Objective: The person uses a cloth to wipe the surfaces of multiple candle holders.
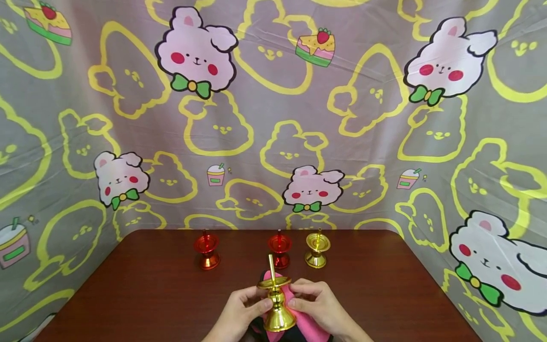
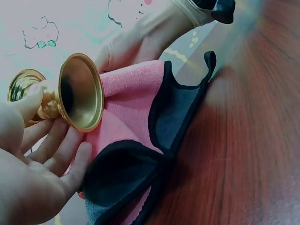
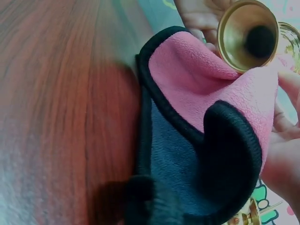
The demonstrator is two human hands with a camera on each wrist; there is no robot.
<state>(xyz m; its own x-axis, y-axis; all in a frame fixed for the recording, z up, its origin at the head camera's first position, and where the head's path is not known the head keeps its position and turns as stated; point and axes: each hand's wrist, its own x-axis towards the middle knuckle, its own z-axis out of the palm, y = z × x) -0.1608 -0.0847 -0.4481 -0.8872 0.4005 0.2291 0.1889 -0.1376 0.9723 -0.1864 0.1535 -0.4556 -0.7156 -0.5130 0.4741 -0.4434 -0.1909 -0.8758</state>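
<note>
A shiny gold candlestick [image 1: 279,320] is held upright above the near part of the table, its thin spike pointing up. My left hand [image 1: 239,311] grips it round the stem, thumb in front. My right hand [image 1: 322,304] pinches a pink cloth [image 1: 311,328] against the candlestick's right side. In the left wrist view the cloth [image 2: 129,91] hangs below the hands, with black edging, a dark grey reverse and a small loop. The candlestick's hollow base [image 3: 248,35] shows in the right wrist view.
Toward the back of the brown wooden table [image 1: 141,289] stand two red candlesticks [image 1: 209,259] and another gold candlestick [image 1: 316,259]. The nearer-to-middle red candlestick [image 1: 279,243] is partly behind the held one. A grey cartoon-print curtain [image 1: 256,109] encloses the table's back and sides.
</note>
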